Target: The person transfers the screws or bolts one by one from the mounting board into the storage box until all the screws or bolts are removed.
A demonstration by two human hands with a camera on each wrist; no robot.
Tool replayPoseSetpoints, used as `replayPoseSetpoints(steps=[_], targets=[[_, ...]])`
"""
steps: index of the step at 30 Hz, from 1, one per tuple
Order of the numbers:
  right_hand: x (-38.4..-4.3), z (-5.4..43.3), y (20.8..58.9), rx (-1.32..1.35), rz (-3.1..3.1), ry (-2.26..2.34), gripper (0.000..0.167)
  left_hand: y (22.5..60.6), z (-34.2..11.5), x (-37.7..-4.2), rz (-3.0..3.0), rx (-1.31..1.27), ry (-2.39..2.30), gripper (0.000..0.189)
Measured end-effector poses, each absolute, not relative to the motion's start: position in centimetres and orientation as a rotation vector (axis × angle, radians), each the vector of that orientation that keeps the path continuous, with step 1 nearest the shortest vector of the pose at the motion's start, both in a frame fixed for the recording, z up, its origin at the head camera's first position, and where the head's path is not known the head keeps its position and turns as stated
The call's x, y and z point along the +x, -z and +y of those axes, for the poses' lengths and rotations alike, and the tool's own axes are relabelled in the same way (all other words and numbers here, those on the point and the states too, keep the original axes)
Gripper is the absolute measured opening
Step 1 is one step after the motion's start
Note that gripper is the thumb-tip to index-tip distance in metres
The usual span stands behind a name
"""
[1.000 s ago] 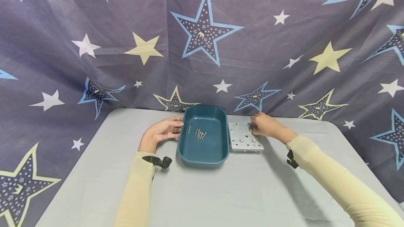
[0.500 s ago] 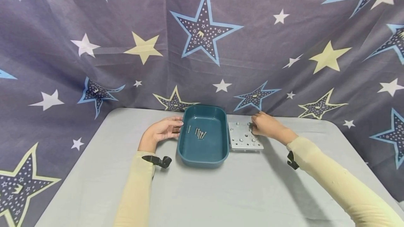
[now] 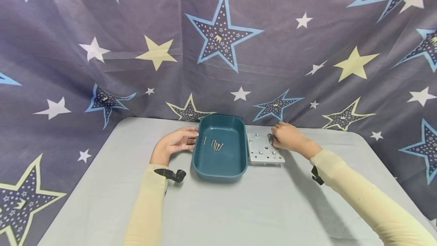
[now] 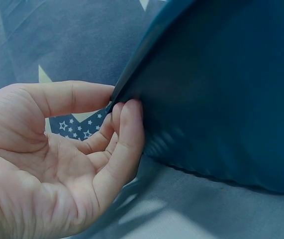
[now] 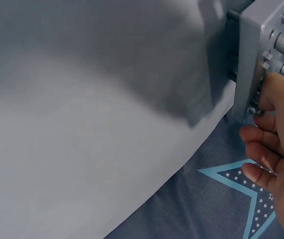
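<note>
On the table stands a dark teal rectangular tray (image 3: 220,166) with several thin screws (image 3: 216,145) lying in it. My left hand (image 3: 179,139) holds the tray's left side; in the left wrist view, its fingertips (image 4: 130,117) meet at the rim. Right beside the tray sits a silver metal plate (image 3: 257,155) with holes and several bolts (image 5: 282,44) standing in it. My right hand (image 3: 288,136) is at the plate's far right corner, fingers curled and pinching a small screw there, mostly hidden by the fingers.
A grey curtain (image 3: 218,82) with star prints hangs right behind the table's back edge. The white tabletop (image 3: 218,212) reaches forward from the tray. Black straps (image 3: 170,174) circle both wrists.
The head view shifts very slightly. Both hands stay in place, the left at the tray and the right at the plate's corner, with only small finger motion on the right.
</note>
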State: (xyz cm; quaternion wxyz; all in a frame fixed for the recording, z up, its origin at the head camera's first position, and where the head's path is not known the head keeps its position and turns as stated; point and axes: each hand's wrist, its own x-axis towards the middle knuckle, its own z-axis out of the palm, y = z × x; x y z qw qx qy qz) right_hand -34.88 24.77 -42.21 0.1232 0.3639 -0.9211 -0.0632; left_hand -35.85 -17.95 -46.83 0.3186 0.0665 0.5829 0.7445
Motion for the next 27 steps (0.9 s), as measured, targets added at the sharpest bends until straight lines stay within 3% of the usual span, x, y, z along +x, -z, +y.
replayPoseSetpoints(steps=[9, 27], targets=[[-34.48, 25.03, 42.71, 1.035, -2.637, 0.248, 0.012, 46.8, -17.94, -35.84, 1.532, 0.168, -1.962, 0.048], [-34.63, 25.0, 42.71, 1.039, -2.762, 0.015, 0.023, 46.96, -17.94, -35.96, 1.553, 0.17, -1.951, 0.045]])
